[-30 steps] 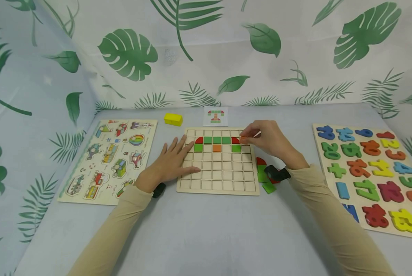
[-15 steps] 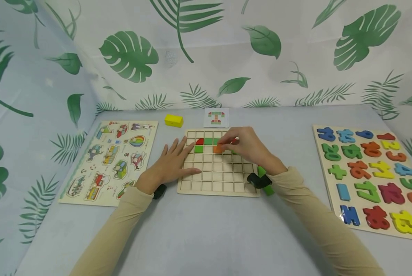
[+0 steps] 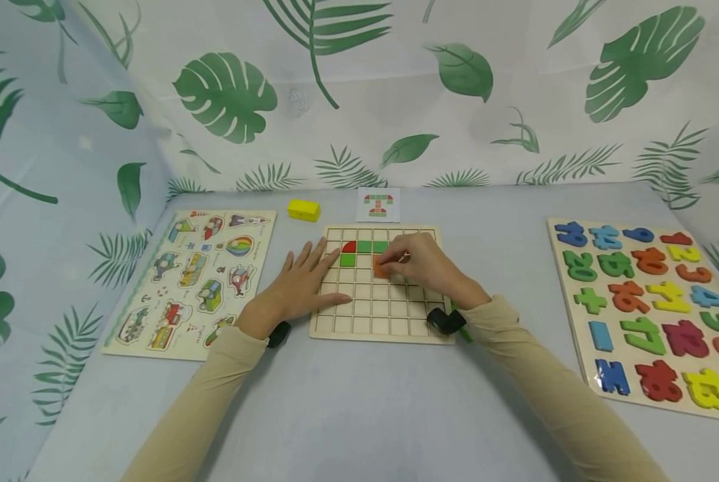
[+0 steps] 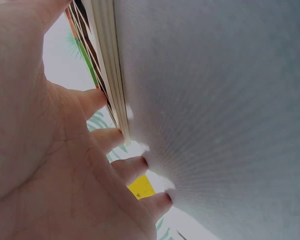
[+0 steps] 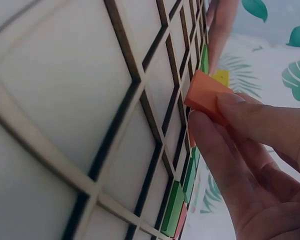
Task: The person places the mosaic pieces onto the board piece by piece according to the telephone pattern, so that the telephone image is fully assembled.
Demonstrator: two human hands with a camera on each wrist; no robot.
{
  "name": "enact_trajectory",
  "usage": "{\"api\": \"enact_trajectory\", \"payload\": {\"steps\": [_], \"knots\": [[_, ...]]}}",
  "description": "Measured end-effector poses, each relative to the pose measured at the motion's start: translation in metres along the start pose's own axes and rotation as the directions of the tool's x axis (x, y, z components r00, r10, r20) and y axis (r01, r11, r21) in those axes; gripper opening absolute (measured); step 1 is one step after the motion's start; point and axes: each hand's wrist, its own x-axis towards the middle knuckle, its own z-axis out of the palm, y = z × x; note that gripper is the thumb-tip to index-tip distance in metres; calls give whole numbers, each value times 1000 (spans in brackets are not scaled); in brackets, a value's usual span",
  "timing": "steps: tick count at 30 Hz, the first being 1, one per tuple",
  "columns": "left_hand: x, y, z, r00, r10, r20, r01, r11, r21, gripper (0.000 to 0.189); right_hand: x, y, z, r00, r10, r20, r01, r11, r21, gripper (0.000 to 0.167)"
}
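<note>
My right hand (image 3: 418, 260) pinches an orange square tile (image 5: 207, 95) between thumb and fingers, tilted against the wooden grid board (image 3: 359, 328). In the head view it is at the third row, below the middle of the coloured row. On the board's upper left lie a red quarter-round tile (image 3: 350, 248), a green square tile (image 3: 347, 260) and darker green tiles (image 3: 364, 247); my right hand hides those further right. My left hand (image 3: 296, 288) lies spread over the board's left edge, fingers straight. In the left wrist view its fingertips reach around the board's edge.
A pattern card (image 3: 378, 205) and a yellow block (image 3: 304, 210) are behind the board. A vehicle picture puzzle (image 3: 257, 227) lies left, a number puzzle (image 3: 588, 361) right. Loose green tiles (image 3: 466, 333) show partly under my right wrist.
My right hand has carried the orange tile left from the board's right side, then slightly toward me, down to the grid's middle column. The left hand has stayed put.
</note>
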Motion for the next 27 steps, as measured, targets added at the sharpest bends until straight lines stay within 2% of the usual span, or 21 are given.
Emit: {"api": "enact_trajectory", "payload": {"steps": [4,10,20,27], "knots": [[0,0,0,1000,1,-2,-1,1000,3,98,1,1,-1,1000,-18,15,19,1000,-18,12],[1,0,0,1000,-3,2,3,1000,2,97,1,1,-1,998,-23,65,23,1000,11,12],[2,-1,0,1000,-11,9,11,1000,8,97,1,-2,0,996,-26,88,26,1000,-5,12],[0,2,-2,1000,-13,17,13,1000,2,97,3,-6,1,992,-60,107,67,996,-66,13]]}}
